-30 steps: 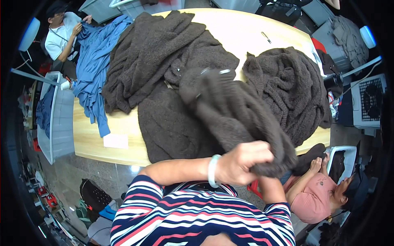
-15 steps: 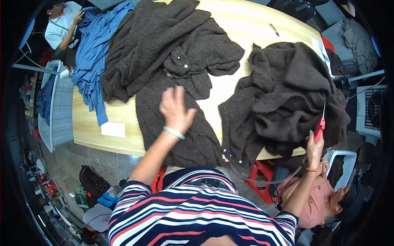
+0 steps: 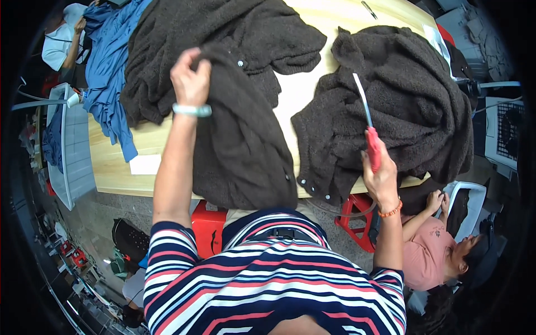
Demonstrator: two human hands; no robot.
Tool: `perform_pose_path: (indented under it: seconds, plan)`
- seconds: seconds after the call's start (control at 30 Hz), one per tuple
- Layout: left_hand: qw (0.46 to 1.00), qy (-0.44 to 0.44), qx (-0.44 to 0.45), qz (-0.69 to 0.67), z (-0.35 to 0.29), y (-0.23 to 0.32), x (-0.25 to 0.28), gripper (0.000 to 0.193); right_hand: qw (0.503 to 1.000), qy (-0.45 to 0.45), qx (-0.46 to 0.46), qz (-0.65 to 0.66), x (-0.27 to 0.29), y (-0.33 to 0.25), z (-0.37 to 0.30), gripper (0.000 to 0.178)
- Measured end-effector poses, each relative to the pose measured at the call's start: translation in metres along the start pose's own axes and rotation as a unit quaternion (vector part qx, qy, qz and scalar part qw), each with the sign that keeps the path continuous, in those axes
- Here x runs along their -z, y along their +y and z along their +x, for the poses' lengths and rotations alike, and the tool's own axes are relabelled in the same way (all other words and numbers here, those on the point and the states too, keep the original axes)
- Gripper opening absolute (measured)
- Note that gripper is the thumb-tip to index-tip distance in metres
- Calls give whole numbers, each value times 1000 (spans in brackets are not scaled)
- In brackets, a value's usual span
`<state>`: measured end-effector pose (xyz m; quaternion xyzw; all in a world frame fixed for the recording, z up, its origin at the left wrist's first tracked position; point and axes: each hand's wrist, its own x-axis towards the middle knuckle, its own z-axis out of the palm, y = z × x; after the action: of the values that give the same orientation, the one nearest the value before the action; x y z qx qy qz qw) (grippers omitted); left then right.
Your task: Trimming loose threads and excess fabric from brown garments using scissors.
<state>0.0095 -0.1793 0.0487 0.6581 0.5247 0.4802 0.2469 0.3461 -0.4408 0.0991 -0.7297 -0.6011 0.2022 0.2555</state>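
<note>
My left hand (image 3: 190, 81) is closed on the edge of a dark brown knit garment (image 3: 245, 139), raising that edge off the table. Part of its grip is smeared by motion. Red-handled scissors (image 3: 373, 148) are in my right hand (image 3: 382, 176), their slim metal blade pointing up and away from me, over a second dark brown knit garment (image 3: 402, 95) with shiny buttons along its near edge. Beyond my left hand lies a larger heap of brown knitwear (image 3: 178, 39), also with a shiny button.
Blue cloth (image 3: 111, 72) hangs over the left end of the wooden table (image 3: 109, 173), near a white paper (image 3: 145, 164). A pen (image 3: 369, 9) lies at the far side. Red stools (image 3: 207, 226) stand below. Co-workers are at the far left and near right (image 3: 430, 251), beside white bins.
My left hand, lying spread over the garment before, has moved left and taken up its edge, folding it over. My right hand has swung inward and up with the scissors.
</note>
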Motion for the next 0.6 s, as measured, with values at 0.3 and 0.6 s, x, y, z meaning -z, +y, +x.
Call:
perform_pose_path:
  seconds: [0.3, 0.6]
  plan:
    - [964, -69, -162, 199, -75, -11, -3, 52, 992, -88, -95, 5, -41, 9, -11, 41]
    - [847, -460, -103, 246, -220, -19, -56, 68, 961, -272, -23, -37, -45, -4, -20, 37]
